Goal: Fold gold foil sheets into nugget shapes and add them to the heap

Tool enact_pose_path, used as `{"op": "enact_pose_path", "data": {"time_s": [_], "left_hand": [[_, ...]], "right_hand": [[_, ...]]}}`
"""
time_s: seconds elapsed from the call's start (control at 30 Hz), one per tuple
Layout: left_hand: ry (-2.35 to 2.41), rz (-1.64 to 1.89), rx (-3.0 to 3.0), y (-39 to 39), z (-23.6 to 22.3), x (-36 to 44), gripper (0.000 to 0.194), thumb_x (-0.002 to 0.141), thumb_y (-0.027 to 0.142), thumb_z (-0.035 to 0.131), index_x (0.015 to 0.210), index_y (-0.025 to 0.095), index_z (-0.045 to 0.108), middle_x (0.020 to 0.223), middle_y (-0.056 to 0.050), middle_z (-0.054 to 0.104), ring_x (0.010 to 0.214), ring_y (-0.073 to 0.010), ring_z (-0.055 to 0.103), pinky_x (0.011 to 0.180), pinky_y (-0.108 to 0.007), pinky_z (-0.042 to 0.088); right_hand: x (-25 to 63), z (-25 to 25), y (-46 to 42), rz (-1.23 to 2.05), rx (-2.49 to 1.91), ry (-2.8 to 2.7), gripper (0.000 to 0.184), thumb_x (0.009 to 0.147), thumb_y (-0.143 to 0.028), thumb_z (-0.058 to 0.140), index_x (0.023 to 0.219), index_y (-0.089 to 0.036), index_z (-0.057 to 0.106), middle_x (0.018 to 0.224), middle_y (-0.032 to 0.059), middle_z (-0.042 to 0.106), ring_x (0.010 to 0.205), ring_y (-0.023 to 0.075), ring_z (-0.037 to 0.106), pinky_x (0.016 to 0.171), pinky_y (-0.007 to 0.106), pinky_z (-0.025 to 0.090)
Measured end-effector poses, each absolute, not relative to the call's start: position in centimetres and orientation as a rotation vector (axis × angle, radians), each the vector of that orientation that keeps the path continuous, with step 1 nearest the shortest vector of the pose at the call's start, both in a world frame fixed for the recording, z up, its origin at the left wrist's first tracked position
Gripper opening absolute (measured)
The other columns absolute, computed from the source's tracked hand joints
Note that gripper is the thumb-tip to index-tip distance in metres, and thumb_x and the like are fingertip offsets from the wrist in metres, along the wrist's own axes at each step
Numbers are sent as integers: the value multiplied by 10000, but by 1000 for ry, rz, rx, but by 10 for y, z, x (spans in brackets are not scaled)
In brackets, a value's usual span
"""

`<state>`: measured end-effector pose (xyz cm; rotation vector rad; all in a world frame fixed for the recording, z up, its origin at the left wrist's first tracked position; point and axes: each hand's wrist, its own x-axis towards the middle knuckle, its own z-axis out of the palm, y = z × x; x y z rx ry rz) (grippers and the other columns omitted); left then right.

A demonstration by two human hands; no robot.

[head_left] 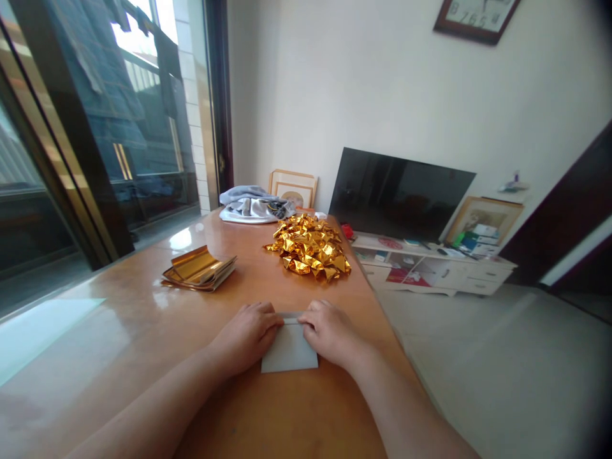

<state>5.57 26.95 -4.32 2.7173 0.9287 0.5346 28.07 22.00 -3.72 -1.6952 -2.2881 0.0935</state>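
A small pale grey sheet of paper [289, 352] lies flat on the wooden table [143, 331] right in front of me. My left hand [246, 335] rests on its left side with fingers curled, pinching the far edge. My right hand [329, 331] presses the right side in the same way, fingers bent onto the far edge, where a narrow strip looks folded over. The fingertips of both hands almost meet at the middle of that edge.
A pile of folded gold foil pieces [310, 245] sits further back on the table. A stack of flat gold sheets [199, 269] lies to the left. Grey cloth [253, 205] is at the far end. The table's right edge drops to a tiled floor; a TV [399, 194] stands beyond.
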Motion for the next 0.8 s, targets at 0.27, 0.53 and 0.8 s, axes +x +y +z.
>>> {"op": "enact_pose_path", "data": {"time_s": [0.27, 0.53, 0.8], "left_hand": [[936, 370, 2690, 264, -29, 49, 274, 921, 368, 579, 1155, 301, 706, 1088, -40, 649, 1004, -235, 624, 917, -368, 414], [973, 329, 2666, 262, -27, 46, 361, 836, 396, 685, 1182, 293, 666, 1147, -41, 635, 1050, -256, 611, 938, -381, 384], [926, 317, 2682, 256, -21, 44, 323, 877, 550, 632, 1019, 266, 692, 1058, -37, 637, 961, -233, 614, 910, -381, 377]], "right_hand": [[305, -16, 200, 705, -1527, -2197, 100, 822, -291, 706, 881, -210, 702, 870, -2, 659, 756, 138, 596, 660, 230, 422], [309, -13, 195, 894, -1510, -2321, 256, 731, -342, 802, 918, -224, 674, 881, -19, 642, 771, 148, 576, 648, 231, 412], [308, -20, 199, 953, -1505, -2277, 150, 796, -307, 739, 893, -212, 676, 813, -23, 645, 709, 129, 569, 610, 216, 400]]}}
